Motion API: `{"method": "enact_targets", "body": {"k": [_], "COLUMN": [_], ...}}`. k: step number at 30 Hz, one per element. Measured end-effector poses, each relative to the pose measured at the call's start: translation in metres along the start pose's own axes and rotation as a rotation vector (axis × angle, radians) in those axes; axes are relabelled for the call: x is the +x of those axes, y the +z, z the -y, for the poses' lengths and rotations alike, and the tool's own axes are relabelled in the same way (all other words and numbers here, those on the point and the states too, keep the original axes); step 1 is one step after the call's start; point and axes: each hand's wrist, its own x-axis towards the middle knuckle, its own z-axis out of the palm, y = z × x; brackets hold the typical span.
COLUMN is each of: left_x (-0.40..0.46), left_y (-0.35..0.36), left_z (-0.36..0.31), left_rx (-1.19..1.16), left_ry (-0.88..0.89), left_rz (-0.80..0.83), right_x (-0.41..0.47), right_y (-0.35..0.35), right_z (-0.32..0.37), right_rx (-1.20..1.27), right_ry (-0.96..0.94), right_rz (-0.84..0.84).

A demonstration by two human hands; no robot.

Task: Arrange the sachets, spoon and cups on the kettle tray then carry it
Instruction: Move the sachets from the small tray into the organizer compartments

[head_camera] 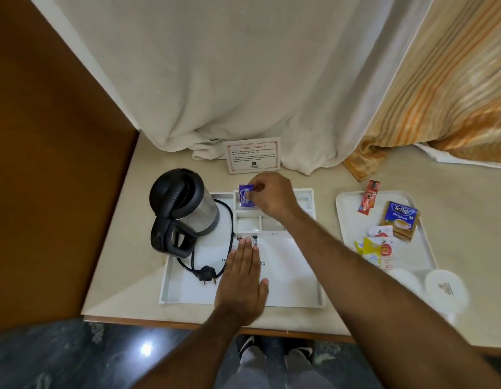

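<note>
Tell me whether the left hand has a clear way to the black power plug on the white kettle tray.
Probably yes: the left hand lies flat on the white kettle tray, right beside the black power plug, with nothing between them.

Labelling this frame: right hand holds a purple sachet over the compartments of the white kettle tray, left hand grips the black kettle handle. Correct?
Not quite. In the head view the left hand lies flat, palm down, on the white kettle tray, apart from the black kettle handle. The rest holds: the right hand pinches the purple sachet over the tray's compartments.
</note>
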Motion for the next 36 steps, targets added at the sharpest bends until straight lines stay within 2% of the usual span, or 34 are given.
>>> {"method": "enact_targets", "body": {"k": [3, 8, 10, 12, 15, 17, 19, 21, 24, 30, 33, 36], "left_x": [0.0, 0.0, -0.001, -0.002, -0.002, -0.002, -0.002, -0.002, -0.001, -0.002, -0.001, -0.001], "left_y": [0.0, 0.001, 0.001, 0.002, 0.005, 0.007, 0.008, 0.008, 0.008, 0.006, 0.006, 0.004], "left_z": [0.001, 0.001, 0.002, 0.003, 0.004, 0.006, 0.007, 0.006, 0.006, 0.005, 0.004, 0.003], "left_rx": [0.001, 0.004, 0.004, -0.016, -0.032, -0.032, -0.032, -0.026, -0.017, 0.003, -0.002, 0.002], "left_ry": [0.008, 0.008, -0.002, 0.007, 0.032, 0.034, 0.034, 0.028, 0.03, 0.014, 0.003, -0.005], "left_rz": [0.0, 0.006, 0.006, -0.004, -0.009, -0.017, -0.017, -0.015, -0.01, 0.009, 0.021, 0.034], "right_x": [0.0, -0.007, -0.01, -0.015, -0.017, -0.014, -0.013, -0.015, -0.012, -0.006, -0.004, -0.006], "right_y": [0.016, 0.023, 0.023, 0.019, -0.023, -0.067, -0.112, -0.143, -0.159, -0.15, -0.145, -0.116], "right_z": [-0.008, -0.023, -0.021, -0.018, -0.028, -0.049, -0.078, -0.106, -0.135, -0.149, -0.125, -0.076], "right_rx": [-0.198, -0.455, -0.479, -0.386, -0.211, -0.293, -0.472, -0.501, -0.366, -0.166, 0.017, 0.364], "right_ry": [-0.042, -0.223, -0.268, -0.261, -0.158, 0.001, 0.25, 0.442, 0.535, 0.517, 0.383, 0.045], "right_rz": [-0.019, -0.059, -0.104, -0.174, -0.423, -0.549, -0.551, -0.475, -0.425, -0.521, -0.579, -0.458]}}
